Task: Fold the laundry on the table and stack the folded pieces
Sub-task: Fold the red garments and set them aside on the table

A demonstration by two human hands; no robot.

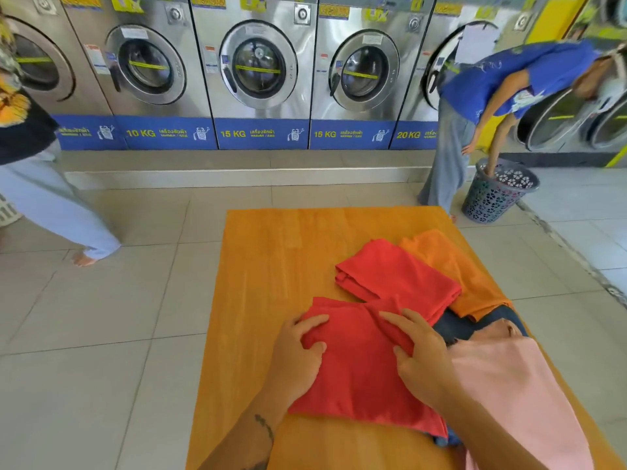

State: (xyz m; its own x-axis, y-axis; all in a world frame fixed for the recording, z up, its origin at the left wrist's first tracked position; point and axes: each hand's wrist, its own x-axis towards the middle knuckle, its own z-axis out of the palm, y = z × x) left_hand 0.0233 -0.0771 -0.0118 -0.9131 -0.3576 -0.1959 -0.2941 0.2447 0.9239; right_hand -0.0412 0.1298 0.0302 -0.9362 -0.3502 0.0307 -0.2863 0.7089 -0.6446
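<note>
A red garment point(363, 371) lies partly folded on the near half of the orange wooden table point(271, 266). My left hand point(298, 354) pinches its left edge. My right hand point(420, 354) grips a fold near its top right. A second red piece point(397, 276) lies folded just behind it. An orange piece point(454, 269) sits to the right of that one. A pink garment point(515, 395) spreads over the table's near right side, covering part of a dark blue piece point(475, 325).
A row of steel washing machines point(258, 69) lines the far wall. A person in a blue shirt point(502, 79) bends over a grey laundry basket point(495, 191) at the right. Another person point(40, 184) walks at the left. Tiled floor surrounds the table.
</note>
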